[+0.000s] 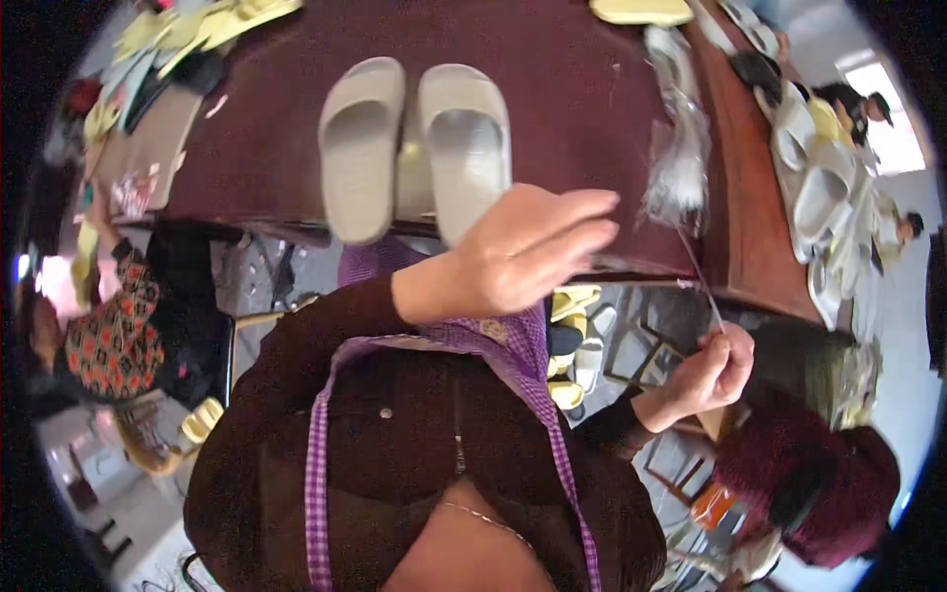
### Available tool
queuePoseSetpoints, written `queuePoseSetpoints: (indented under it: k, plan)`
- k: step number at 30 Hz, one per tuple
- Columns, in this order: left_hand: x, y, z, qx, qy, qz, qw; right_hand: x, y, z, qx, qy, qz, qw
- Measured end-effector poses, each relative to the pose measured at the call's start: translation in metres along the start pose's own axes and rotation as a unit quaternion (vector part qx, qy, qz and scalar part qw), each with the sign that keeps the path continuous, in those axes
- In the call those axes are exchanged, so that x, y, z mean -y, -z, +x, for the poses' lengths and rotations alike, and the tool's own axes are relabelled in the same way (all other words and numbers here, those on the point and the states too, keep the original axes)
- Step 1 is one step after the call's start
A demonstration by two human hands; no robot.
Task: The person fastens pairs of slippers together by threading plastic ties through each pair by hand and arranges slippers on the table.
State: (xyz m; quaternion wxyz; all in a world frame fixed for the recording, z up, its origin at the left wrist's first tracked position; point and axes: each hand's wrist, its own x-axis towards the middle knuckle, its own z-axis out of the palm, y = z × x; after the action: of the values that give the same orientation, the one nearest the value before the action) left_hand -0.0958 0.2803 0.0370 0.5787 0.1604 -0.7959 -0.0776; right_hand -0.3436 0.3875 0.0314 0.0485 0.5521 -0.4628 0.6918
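Note:
A pair of beige-grey slide sandals lies side by side on the dark red table, the left sandal [358, 183] and the right sandal [464, 148] with their toes pointing away from me. My left hand [498, 257] hovers over the table's near edge, in front of the right sandal's heel. Its fingers stretch to the right and I see nothing in them. Off to the right, past the edge, my right hand [718, 370] pinches the end of a thin pale strand [700, 271]. That strand runs up to a bundle of thin whitish strands in clear plastic [679, 183] on the table.
Beige slides [824, 202] are heaped along the right-hand side. Yellow footwear [212, 30] lies at the far left, and one yellow slide [641, 10] at the far edge. More slides [582, 345] sit below the table. People sit at left [118, 326] and lower right [819, 483].

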Motion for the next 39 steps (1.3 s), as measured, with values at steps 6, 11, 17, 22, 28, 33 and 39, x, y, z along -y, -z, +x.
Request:
queuePoseSetpoints:
  k: [6, 11, 17, 22, 28, 33, 39]
  plan:
    - [-0.012, -0.032, 0.003, 0.028, 0.083, -0.256, 0.963, 0.026, 0.014, 0.002, 0.075, 0.035, 0.068, 0.994]
    - [-0.008, -0.008, -0.014, 0.062, 0.123, -0.209, 0.968, 0.021, 0.02, 0.016, 0.041, -0.01, 0.202, 0.979]
    - [-0.019, 0.035, -0.033, 0.121, 0.066, 0.044, 0.99, 0.007, -0.021, 0.033, 0.029, -0.261, 0.37, 0.891]
    - [-0.014, 0.029, -0.07, 0.115, 0.103, 0.088, 0.984, -0.012, -0.102, 0.011, 0.13, -0.414, 0.274, 0.858]
    - [-0.01, 0.019, -0.088, 0.113, 0.247, 0.095, 0.958, -0.049, -0.137, -0.008, 0.273, -0.38, 0.142, 0.872]
    - [-0.01, 0.021, -0.099, 0.097, 0.332, 0.101, 0.933, -0.046, -0.124, -0.011, 0.347, -0.365, 0.022, 0.864]
    - [-0.012, 0.036, -0.097, 0.089, 0.325, 0.13, 0.932, -0.033, -0.11, -0.027, 0.299, -0.299, -0.039, 0.905]
